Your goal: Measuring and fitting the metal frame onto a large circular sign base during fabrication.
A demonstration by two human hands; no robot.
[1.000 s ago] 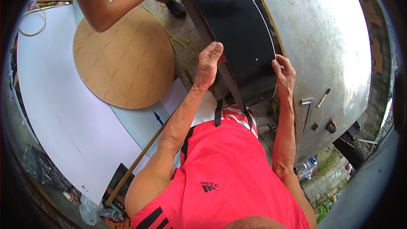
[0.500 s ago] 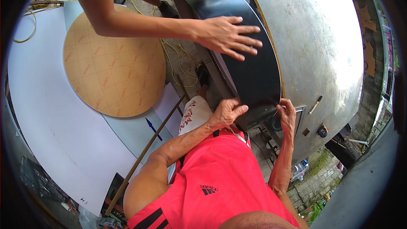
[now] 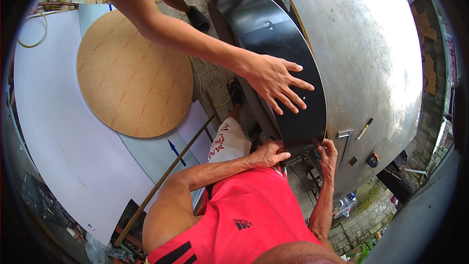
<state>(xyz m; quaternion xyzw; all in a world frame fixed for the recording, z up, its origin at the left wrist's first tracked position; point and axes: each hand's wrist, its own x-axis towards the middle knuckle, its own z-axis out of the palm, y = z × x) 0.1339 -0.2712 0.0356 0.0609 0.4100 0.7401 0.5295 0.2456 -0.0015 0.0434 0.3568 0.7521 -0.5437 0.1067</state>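
curved black panel (image 3: 286,44) lies between left fingers (image 3: 282,156) and right fingers (image 3: 328,146)

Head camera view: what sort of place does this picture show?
Probably a small fabrication workshop: a tape measure and a metal square lie on a large grey worktop, and a round brown board lies on pale sheets.

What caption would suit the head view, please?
Left hand and right hand at the near corners of a curved black panel, a co-worker's hand spread over it.
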